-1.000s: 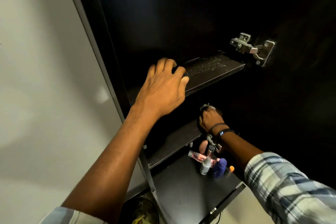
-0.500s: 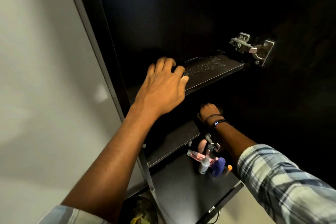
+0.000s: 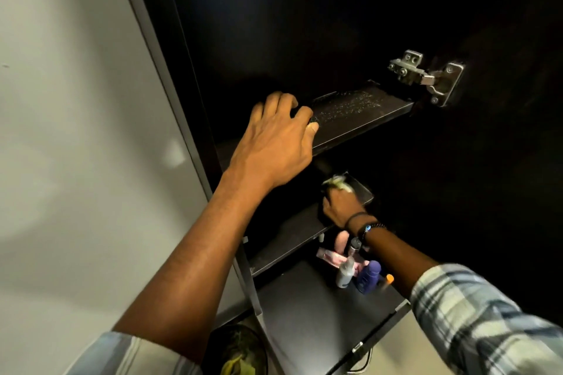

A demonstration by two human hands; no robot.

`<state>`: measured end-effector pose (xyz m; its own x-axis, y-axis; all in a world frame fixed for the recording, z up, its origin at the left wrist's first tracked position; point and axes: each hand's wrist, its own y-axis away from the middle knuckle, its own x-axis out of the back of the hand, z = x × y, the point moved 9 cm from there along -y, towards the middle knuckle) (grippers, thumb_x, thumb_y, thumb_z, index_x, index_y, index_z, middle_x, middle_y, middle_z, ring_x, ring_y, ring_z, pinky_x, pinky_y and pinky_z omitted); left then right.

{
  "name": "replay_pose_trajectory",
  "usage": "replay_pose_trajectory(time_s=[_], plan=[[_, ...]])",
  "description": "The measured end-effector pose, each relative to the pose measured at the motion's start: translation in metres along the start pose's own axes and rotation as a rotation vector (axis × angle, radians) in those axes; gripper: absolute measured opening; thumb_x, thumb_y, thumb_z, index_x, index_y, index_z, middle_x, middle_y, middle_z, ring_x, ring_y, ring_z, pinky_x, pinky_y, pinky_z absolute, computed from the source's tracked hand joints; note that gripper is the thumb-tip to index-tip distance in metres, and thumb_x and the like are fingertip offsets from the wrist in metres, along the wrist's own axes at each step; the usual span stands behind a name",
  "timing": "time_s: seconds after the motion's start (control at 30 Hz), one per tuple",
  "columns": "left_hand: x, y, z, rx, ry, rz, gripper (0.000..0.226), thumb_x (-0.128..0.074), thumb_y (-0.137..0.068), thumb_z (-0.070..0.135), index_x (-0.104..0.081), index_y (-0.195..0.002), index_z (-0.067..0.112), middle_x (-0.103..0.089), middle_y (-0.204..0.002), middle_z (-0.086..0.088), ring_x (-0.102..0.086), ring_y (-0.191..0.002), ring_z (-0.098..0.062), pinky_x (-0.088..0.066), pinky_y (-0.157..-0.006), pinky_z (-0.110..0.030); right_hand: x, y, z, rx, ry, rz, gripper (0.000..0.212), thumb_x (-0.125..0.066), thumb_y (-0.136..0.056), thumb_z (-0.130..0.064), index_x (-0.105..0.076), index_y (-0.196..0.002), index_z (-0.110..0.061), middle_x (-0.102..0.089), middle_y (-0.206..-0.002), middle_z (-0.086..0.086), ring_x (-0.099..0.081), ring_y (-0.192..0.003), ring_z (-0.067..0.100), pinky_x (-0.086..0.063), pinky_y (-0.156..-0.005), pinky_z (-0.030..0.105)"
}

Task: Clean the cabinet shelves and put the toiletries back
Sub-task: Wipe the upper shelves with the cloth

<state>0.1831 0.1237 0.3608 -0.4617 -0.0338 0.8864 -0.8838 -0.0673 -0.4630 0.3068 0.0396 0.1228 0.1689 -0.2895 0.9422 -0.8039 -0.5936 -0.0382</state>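
A dark cabinet holds three black shelves. My left hand (image 3: 278, 138) rests over the front edge of the upper shelf (image 3: 359, 119), whose top is dusty; the fingers curl on the board. My right hand (image 3: 339, 205) presses a pale crumpled cloth (image 3: 336, 184) onto the middle shelf (image 3: 289, 237), near its right end. On the lower shelf (image 3: 304, 320) stand toiletries: a grey spray bottle (image 3: 345, 272), a dark blue bottle (image 3: 368, 277), a pink tube (image 3: 332, 257) and an orange-capped item (image 3: 389, 278).
A metal hinge (image 3: 426, 76) sits on the cabinet's right side beside the open door. A pale wall (image 3: 76, 131) lies left of the cabinet frame. Below the cabinet stands a dark bin (image 3: 237, 350) with yellowish scraps inside.
My right hand has slid the cloth along the middle shelf, first back and then out toward the right, so the cloth now shows. My left hand has stayed on the upper shelf.
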Motion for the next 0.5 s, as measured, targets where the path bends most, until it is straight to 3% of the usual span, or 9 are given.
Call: replay_pose_trajectory(time_s=[0.1, 0.23, 0.37, 0.5], plan=[[-0.001, -0.001, -0.002, 0.005, -0.001, -0.006, 0.04, -0.03, -0.098, 0.039, -0.051, -0.126, 0.018, -0.045, -0.129, -0.005, -0.034, -0.125, -0.022, -0.027, -0.105, -0.039, -0.036, 0.059, -0.076, 0.217, -0.19, -0.045, 0.052, -0.038, -0.077, -0.018, -0.058, -0.123, -0.007, -0.058, -0.13, 0.014, -0.051, -0.123, 0.029, -0.033, -0.111, 0.028], [-0.002, -0.001, 0.003, -0.012, -0.007, -0.005, 0.039, -0.03, -0.098, 0.038, -0.051, -0.125, 0.018, -0.045, -0.129, -0.006, -0.035, -0.125, -0.022, -0.028, -0.105, -0.04, -0.081, 0.126, -0.157, 0.418, -0.23, -0.115, 0.053, -0.039, -0.08, -0.005, -0.048, -0.132, -0.004, -0.053, -0.133, 0.018, -0.05, -0.123, 0.032, -0.039, -0.109, 0.035], [0.0, 0.0, 0.001, -0.013, -0.01, 0.005, 0.039, -0.03, -0.099, 0.038, -0.052, -0.124, 0.018, -0.045, -0.129, -0.005, -0.035, -0.125, -0.022, -0.028, -0.104, -0.04, -0.064, 0.105, -0.121, 0.431, -0.258, -0.089, 0.064, -0.028, -0.072, -0.016, -0.054, -0.131, -0.02, -0.055, -0.137, 0.002, -0.046, -0.13, 0.018, -0.034, -0.112, 0.028], [0.0, 0.001, 0.0, -0.004, -0.025, 0.005, 0.039, -0.03, -0.098, 0.038, -0.053, -0.123, 0.019, -0.046, -0.126, -0.005, -0.036, -0.123, -0.021, -0.028, -0.103, -0.039, -0.018, 0.061, -0.039, 0.152, -0.184, 0.051, 0.048, -0.045, -0.079, -0.018, -0.06, -0.125, -0.02, -0.059, -0.13, 0.003, -0.051, -0.125, 0.021, -0.037, -0.109, 0.029]])
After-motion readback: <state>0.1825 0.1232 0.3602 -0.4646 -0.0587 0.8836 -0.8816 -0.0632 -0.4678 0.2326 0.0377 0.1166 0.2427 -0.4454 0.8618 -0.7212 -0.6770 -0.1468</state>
